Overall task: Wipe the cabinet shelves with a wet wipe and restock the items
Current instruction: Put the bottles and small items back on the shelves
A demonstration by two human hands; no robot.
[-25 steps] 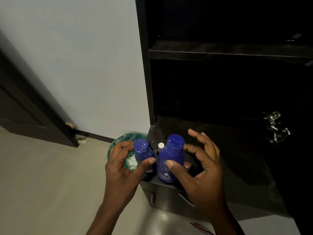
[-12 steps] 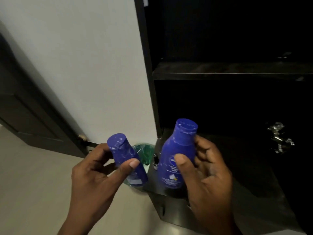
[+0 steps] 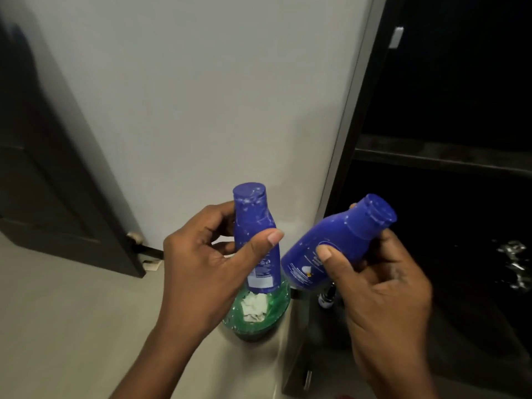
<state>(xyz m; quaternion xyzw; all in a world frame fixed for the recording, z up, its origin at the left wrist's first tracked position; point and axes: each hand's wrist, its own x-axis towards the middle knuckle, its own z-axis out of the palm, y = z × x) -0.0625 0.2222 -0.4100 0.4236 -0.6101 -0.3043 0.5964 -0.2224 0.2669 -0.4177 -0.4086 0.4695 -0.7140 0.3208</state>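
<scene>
The left hand (image 3: pixel 198 263) holds the smaller blue bottle (image 3: pixel 254 240) nearly upright, cap at the top. Its fingers (image 3: pixel 218 217) wrap the far side of the bottle's body and the thumb presses the near side, so the grip is closed around the middle. The right hand (image 3: pixel 383 286) holds the larger blue bottle (image 3: pixel 334 246) tilted, cap pointing up and to the right. Its thumb lies across the label on the near face and its fingers curl behind the neck and shoulder, closed on the bottle. The two bottles are close together but apart, in the air in front of the white wall (image 3: pixel 201 96), just left of the dark cabinet (image 3: pixel 449 197).

Compared with half a second ago, both bottles are higher and further left, the smaller one has swung from a lean to nearly upright, and the larger one has tipped from near upright to a clear slant. A second ago both stood on the cabinet's lower ledge.

There are two blue bottles, one in each hand. Below the smaller bottle sits one bin lined with a green bag (image 3: pixel 259 318), holding crumpled white wipes (image 3: pixel 254 306). One small dark bottle (image 3: pixel 326 298) with a white label stands on the cabinet's lower ledge, below the larger bottle. One cabinet shelf (image 3: pixel 443 159) shows on the right, and one metal hinge (image 3: pixel 515 263) glints at the right edge. A dark door (image 3: pixel 49 182) stands at the left.
</scene>
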